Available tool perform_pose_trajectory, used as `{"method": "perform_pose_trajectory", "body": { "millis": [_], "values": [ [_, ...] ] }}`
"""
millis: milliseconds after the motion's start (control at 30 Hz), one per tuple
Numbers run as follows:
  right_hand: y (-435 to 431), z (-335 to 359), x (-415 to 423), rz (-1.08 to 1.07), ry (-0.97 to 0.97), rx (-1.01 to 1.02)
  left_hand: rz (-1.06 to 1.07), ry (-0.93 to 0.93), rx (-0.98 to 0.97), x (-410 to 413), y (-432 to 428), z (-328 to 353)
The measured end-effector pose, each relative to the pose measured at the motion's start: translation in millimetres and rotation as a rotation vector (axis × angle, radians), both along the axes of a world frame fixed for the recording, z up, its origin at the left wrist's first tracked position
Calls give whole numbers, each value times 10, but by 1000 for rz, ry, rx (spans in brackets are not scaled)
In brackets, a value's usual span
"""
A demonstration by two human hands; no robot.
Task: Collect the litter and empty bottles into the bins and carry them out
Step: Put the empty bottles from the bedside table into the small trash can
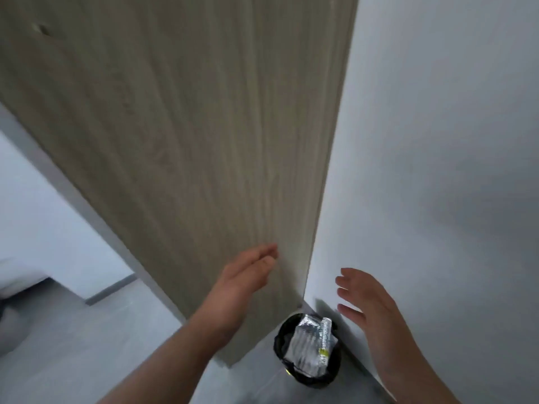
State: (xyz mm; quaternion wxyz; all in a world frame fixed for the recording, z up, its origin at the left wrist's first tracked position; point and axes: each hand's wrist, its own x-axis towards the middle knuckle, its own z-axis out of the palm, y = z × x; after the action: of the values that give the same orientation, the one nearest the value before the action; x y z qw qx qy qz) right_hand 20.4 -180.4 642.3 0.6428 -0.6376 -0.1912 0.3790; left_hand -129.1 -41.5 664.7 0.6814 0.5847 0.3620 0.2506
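A small black bin (pixel 280 344) stands on the floor in the corner where a wooden door meets the white wall. It holds crumpled silvery wrappers (pixel 304 345) and an empty plastic bottle (pixel 325 335). My left hand (pixel 248 275) is open, fingers together, flat near the door's surface above and left of the bin. My right hand (pixel 367 304) is open with fingers spread, hovering above and right of the bin, close to the wall. Neither hand holds anything.
The light wooden door (pixel 180 141) stands open and fills the middle of the view. The white wall (pixel 437 141) is on the right. Grey floor (pixel 87 345) stretches to the left, with a blurred dark object at the far left edge.
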Motion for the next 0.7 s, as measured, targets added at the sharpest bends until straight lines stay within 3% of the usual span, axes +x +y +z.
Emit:
{"method": "perform_pose_trajectory", "body": {
  "millis": [267,533,700],
  "values": [
    [593,484,-1279,538,-126,32,379,-42,105,-1796,-393,665],
    [1299,750,-2965,849,-62,87,940,-47,148,-3981,-699,831],
    [1529,662,-4039,939,-150,41,1053,-99,157,-5115,-918,752]
  ]
}}
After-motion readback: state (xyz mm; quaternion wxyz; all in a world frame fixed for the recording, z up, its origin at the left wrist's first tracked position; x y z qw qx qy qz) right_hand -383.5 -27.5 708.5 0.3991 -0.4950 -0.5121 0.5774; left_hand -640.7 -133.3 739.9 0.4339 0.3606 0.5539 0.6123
